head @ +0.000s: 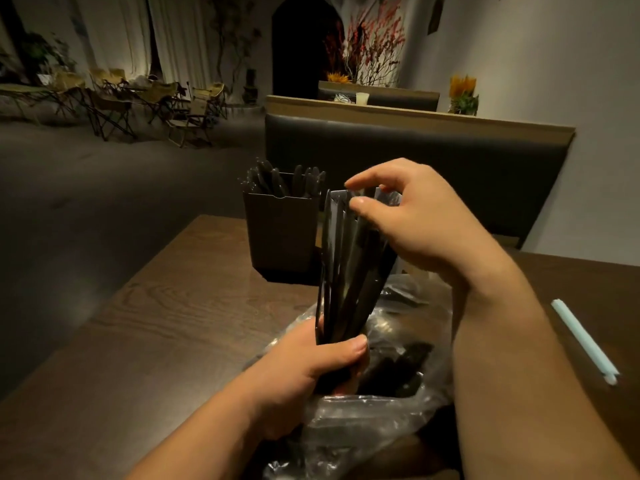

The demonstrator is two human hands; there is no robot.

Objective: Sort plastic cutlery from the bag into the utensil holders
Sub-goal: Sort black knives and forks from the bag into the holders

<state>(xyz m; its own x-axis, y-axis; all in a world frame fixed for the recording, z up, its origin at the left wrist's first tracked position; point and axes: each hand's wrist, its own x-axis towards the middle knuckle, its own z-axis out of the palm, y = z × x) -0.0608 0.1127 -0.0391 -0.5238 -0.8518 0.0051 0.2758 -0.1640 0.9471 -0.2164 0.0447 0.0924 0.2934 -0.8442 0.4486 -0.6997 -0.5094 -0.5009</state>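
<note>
We see the left hand (304, 372) clamped around a bundle of black cutlery (349, 268) above the bag (398, 410); the right hand (412, 216) seems to pinch its top.

My left hand (311, 368) grips a black cutlery bundle (349, 271) by its lower end, upright above the clear plastic bag (381, 417) on the table (173, 323). My right hand (408, 216) curls over the top, and its fingers (362, 203) pinch the upper tips. Just beyond those fingers, leftward, stands a dark utensil holder (282, 233) with black pieces in it. Well to their right lies a pale straw (585, 341).
</note>
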